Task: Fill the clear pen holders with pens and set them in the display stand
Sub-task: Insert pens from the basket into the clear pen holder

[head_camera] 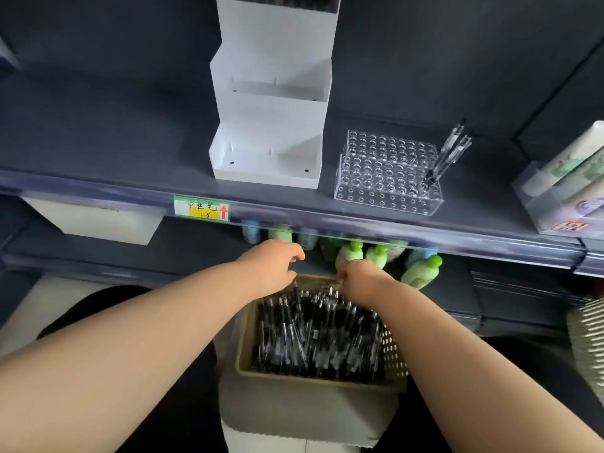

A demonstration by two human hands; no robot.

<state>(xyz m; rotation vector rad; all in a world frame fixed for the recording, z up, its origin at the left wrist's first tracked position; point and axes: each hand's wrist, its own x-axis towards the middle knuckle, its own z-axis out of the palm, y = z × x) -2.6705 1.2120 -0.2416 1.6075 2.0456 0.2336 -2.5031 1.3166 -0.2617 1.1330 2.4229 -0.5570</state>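
Note:
A beige perforated basket (394,358) full of black-and-clear pens (313,338) stands low in front of me. My left hand (274,261) hovers over its far left corner with curled fingers, and one pen (296,294) rises out of the pile to its thumb. My right hand (359,277) reaches down at the far rim, knuckles up, its fingertips hidden among the pens. On the shelf above, a clear pen holder (387,173) with many holes carries three pens (449,155) at its right end. The white stepped display stand (268,152) sits to its left with bare tiers.
The dark shelf's front rail (359,223) with a green and yellow price tag (201,209) overhangs the basket. Green-capped bottles (421,273) lie on the lower shelf behind my hands. Clear boxes of wrapped goods (568,188) stand at the shelf's right end.

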